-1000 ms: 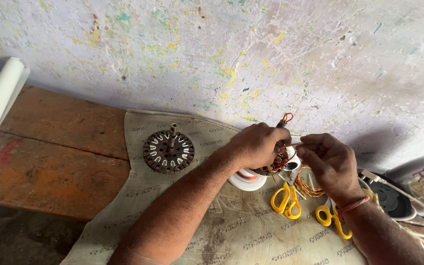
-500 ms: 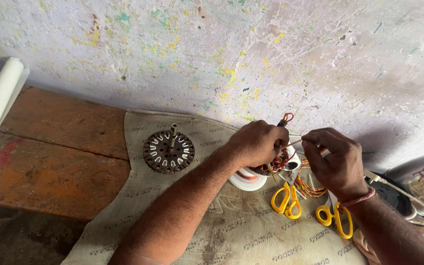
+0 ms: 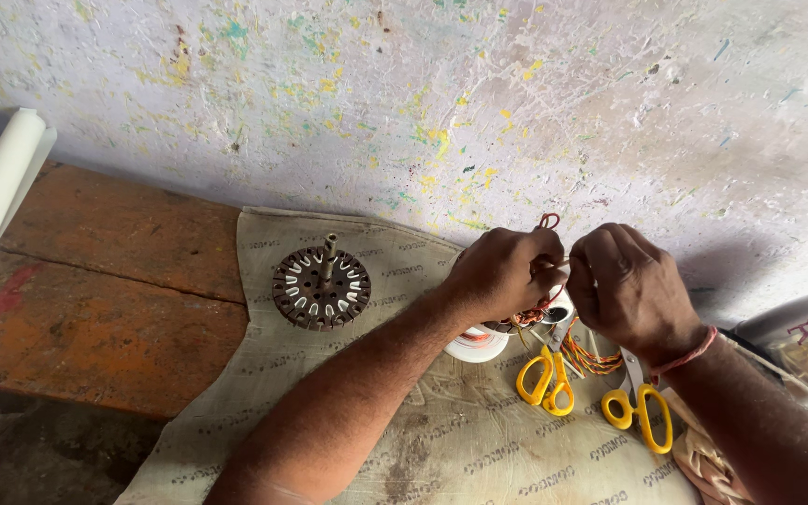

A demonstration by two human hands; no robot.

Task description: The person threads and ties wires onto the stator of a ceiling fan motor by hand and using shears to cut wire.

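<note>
Copper-coloured wire windings on a round coil (image 3: 527, 318) sit under both hands near the back edge of the surface, beside the paint-flecked wall. The left hand (image 3: 502, 273) is closed over the coil, its fingers curled tight on it. The right hand (image 3: 630, 288) pinches a thin white strand (image 3: 561, 265) between closed fingers, touching the left. Two yellow-handled scissors (image 3: 546, 382) lie just beside them on a woven beige sack (image 3: 479, 449). A dark slotted metal rotor disc (image 3: 321, 287) stands well apart, toward the left edge.
</note>
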